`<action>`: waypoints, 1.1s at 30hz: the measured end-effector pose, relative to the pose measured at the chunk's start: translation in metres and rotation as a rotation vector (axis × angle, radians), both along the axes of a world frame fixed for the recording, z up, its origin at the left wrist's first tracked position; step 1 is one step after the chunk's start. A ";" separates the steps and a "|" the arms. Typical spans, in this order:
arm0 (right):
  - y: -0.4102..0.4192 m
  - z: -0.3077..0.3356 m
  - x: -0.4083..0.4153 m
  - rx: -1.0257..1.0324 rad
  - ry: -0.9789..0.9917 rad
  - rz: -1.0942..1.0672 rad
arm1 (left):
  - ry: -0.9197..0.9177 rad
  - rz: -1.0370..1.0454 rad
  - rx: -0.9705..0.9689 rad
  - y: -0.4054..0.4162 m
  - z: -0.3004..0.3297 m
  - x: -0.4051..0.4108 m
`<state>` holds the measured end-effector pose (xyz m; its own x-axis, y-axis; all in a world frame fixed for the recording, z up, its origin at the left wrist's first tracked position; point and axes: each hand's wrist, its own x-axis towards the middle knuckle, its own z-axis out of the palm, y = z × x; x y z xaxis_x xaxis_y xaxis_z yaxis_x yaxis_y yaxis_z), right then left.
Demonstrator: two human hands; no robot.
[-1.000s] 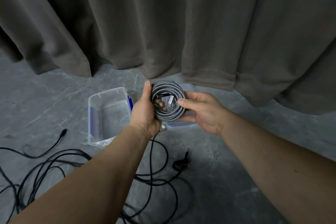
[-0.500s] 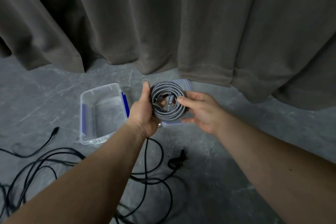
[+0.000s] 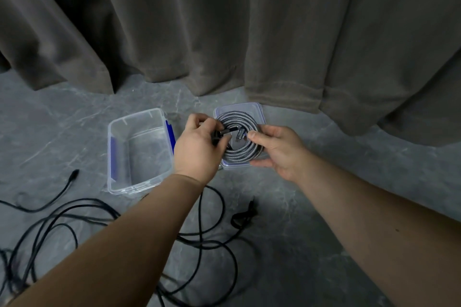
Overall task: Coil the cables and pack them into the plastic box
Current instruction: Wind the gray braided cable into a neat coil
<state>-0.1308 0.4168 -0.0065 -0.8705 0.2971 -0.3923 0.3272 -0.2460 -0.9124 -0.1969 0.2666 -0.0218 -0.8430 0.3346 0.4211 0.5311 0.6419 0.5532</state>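
Observation:
A grey braided cable (image 3: 245, 151), wound into a round coil, is held between both hands above the box lid (image 3: 258, 109). My right hand (image 3: 279, 148) grips the coil's right side, thumb on top. My left hand (image 3: 199, 147) pinches a dark plug end at the coil's left side. Left of the hands the clear plastic box (image 3: 119, 129) with blue clips stands open on the floor, with nothing inside it. Loose black cables (image 3: 214, 244) sprawl on the floor under my forearms.
A heavy brown curtain (image 3: 224, 32) hangs across the back, its hem touching the grey marbled floor (image 3: 287, 219) just behind the lid. More black cable loops (image 3: 37, 232) lie at the lower left, with one plug end (image 3: 74, 173) left of the box.
My left hand shifted from cupping the coil's left edge to pinching a dark plug end at its centre. The coil tilted flatter over the lid. The view moved slightly.

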 end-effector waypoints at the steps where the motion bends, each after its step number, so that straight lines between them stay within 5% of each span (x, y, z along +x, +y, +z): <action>1: 0.001 -0.001 0.001 -0.001 -0.004 0.006 | 0.006 0.008 -0.025 0.002 0.001 0.000; 8: 0.004 -0.007 -0.002 0.038 -0.015 -0.059 | -0.086 -0.028 -0.003 0.008 -0.002 -0.001; 13: 0.021 -0.026 0.004 0.043 -0.083 -0.144 | -0.586 -0.052 0.355 0.020 -0.014 0.006; 23: 0.047 -0.076 0.011 -0.026 -0.209 -0.160 | -1.202 0.029 0.667 0.048 -0.063 0.020; 33: 0.047 -0.152 0.018 -0.037 -0.364 -0.179 | -1.114 0.165 0.387 0.056 -0.155 0.037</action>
